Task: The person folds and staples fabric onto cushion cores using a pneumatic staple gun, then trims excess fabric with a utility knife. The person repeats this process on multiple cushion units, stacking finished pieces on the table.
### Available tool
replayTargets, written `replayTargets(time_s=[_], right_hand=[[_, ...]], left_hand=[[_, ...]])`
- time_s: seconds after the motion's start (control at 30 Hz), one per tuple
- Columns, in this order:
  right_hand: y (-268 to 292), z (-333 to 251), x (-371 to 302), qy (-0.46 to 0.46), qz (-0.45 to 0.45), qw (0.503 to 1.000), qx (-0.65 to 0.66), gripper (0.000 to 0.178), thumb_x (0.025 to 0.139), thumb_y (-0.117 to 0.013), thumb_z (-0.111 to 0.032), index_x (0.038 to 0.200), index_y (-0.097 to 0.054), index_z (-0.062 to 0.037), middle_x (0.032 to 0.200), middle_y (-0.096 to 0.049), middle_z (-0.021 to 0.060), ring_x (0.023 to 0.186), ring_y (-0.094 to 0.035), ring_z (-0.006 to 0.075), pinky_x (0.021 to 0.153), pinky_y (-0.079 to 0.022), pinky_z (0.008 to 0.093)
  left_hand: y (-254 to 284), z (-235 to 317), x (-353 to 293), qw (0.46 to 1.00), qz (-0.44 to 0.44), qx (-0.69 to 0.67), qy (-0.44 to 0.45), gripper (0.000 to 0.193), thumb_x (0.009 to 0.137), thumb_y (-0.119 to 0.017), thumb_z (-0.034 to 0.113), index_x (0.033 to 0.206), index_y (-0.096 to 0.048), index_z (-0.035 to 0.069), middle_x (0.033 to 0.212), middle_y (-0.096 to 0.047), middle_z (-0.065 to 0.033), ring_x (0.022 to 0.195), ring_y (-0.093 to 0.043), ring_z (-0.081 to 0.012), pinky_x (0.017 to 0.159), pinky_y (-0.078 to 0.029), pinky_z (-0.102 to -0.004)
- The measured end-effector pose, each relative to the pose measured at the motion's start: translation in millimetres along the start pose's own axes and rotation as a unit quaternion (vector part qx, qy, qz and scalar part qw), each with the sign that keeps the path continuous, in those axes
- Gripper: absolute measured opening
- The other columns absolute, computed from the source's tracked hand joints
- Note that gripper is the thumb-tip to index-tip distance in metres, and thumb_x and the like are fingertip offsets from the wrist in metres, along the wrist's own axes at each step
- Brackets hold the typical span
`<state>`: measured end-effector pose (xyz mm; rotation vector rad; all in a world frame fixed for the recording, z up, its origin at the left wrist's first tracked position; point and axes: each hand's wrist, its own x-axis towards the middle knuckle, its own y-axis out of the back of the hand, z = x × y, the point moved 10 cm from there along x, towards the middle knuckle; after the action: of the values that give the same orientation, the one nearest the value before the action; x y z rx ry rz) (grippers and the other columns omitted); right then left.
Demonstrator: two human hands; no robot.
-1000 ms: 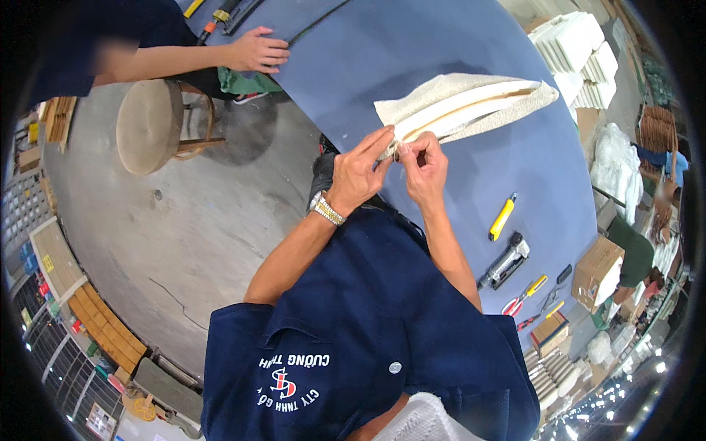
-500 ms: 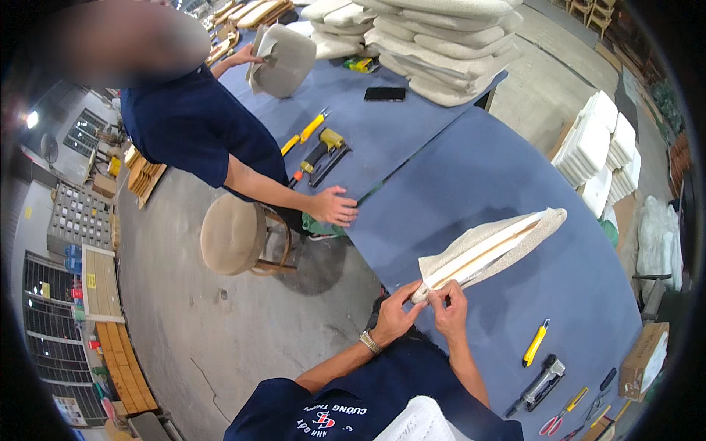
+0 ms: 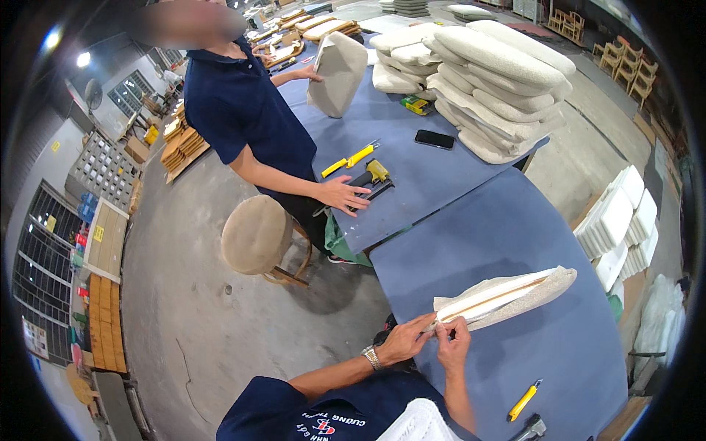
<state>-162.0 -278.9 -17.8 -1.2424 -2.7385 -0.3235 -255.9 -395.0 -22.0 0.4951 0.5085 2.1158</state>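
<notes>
An unfinished seat cushion [image 3: 526, 295] stands on its edge on the blue-covered table, its beige fabric hanging open around white foam and a thin wooden board. At its near-left end, my left hand [image 3: 407, 340] has its fingers closed on the fabric edge. My right hand [image 3: 453, 339] pinches the same corner close beside it, thumb and fingers together. The exact fold between the fingertips is too small to make out. A yellow utility knife [image 3: 525, 400] lies nearer me on the right, above a partly visible metal staple gun [image 3: 531, 428].
Across the table's corner a co-worker holds a beige cushion [image 3: 338, 73]; their other hand [image 3: 344, 195] is at a yellow-black air stapler [image 3: 377, 173]. A phone [image 3: 434, 140] lies near stacked covered cushions [image 3: 500, 88]. A round stool [image 3: 257, 234] stands left; white foam pads [image 3: 610, 220] are stacked right.
My view has tilted up, so things sit lower in the picture. The co-worker's near hand has moved from the table edge to the air stapler. My hands keep gripping the cushion's corner.
</notes>
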Motion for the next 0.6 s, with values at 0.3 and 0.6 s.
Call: replayTargets(time_s=[0.3, 0.6], right_hand=[[12.0, 2.3, -6.5, -0.005, 0.001, 1.000, -0.008, 0.021, 0.092, -0.073, -0.006, 0.079, -0.056, -0.0034, 0.076, -0.049, 0.0020, 0.069, -0.045, 0.0117, 0.062, -0.038, 0.0289], [1.5, 2.7, -3.4, -0.014, 0.008, 1.000, -0.015, 0.024, 0.091, -0.073, -0.009, 0.078, -0.054, -0.0023, 0.074, -0.047, 0.0071, 0.068, -0.046, 0.0188, 0.062, -0.039, 0.0336]], left_hand=[[4.4, 15.4, -9.0, 0.997, 0.047, -0.057, 0.024, 0.040, 0.092, -0.075, 0.008, 0.131, -0.067, 0.000, 0.133, -0.069, -0.0179, 0.114, -0.072, -0.0299, 0.094, -0.059, -0.0364], [17.4, 15.7, 3.2, 1.000, 0.011, -0.021, 0.000, 0.039, 0.094, -0.071, 0.010, 0.133, -0.067, 0.005, 0.135, -0.068, -0.0191, 0.115, -0.071, -0.0316, 0.094, -0.059, -0.0373]])
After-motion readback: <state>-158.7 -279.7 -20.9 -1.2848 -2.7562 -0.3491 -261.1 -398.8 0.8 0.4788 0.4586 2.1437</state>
